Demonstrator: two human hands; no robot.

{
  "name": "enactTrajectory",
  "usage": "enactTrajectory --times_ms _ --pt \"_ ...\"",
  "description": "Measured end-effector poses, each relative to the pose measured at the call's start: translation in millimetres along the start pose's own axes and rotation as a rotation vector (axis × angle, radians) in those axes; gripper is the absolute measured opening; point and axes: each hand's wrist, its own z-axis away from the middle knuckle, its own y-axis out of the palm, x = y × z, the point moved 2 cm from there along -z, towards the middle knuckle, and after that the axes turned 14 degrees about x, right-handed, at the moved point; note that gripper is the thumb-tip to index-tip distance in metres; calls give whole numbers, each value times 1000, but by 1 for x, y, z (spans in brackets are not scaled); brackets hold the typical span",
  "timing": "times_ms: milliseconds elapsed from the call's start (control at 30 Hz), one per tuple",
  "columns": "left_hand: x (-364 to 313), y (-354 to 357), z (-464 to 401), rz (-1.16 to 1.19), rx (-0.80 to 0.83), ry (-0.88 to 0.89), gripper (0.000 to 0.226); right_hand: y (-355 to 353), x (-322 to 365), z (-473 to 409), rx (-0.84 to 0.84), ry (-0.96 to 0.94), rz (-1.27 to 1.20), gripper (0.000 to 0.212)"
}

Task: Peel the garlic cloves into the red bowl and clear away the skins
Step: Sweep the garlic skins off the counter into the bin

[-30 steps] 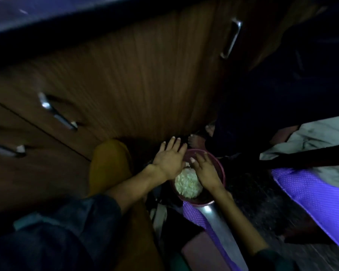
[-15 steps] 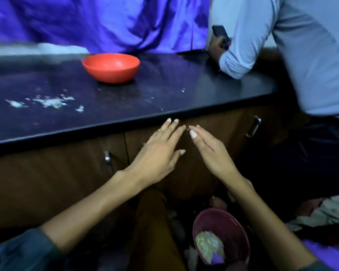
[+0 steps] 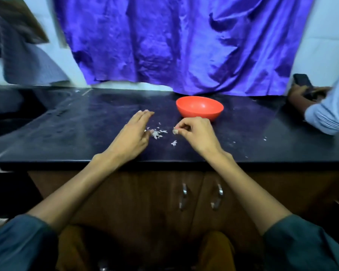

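The red bowl (image 3: 199, 108) stands on the black counter (image 3: 86, 130), just beyond my right hand. Small white garlic skins (image 3: 158, 133) lie scattered on the counter between my hands, with another scrap (image 3: 173, 142) nearer the front edge. My left hand (image 3: 133, 133) lies on the counter with its fingers straight, its thumb tip beside the skins. My right hand (image 3: 196, 133) has its fingers curled and pinches a small pale skin piece (image 3: 175, 131) at its fingertips. I cannot see inside the bowl.
A purple cloth (image 3: 184, 45) hangs behind the counter. Another person's sleeve (image 3: 329, 114) and hand holding a phone (image 3: 302, 81) rest at the counter's right end. A dark sink (image 3: 12, 110) lies at the left. Cabinet doors with handles (image 3: 184, 196) are below.
My view has risen from the floor bin to the counter. Both hands came up from the bin onto the counter; the right hand now pinches a skin piece.
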Motion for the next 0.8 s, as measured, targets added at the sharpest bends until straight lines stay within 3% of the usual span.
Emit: enactTrajectory --times_ms 67,167,367,467,633,700,800 --pt "24 -7 2 -8 0 -64 48 17 6 -19 17 -32 30 7" --pt "48 -9 3 -3 13 -133 46 36 10 -36 51 -123 23 25" --pt "79 -7 5 -15 65 -243 53 33 4 -27 361 -103 108 58" --pt "88 -8 6 -8 97 -373 67 23 -16 -7 438 9 115 73" --pt "89 -2 -7 -133 160 -453 74 26 -38 10 531 277 432 116" --pt "73 10 -19 -111 213 -405 72 33 -32 4 566 294 439 118" --pt "37 23 -32 40 292 -294 66 55 -12 -18 590 236 462 103"
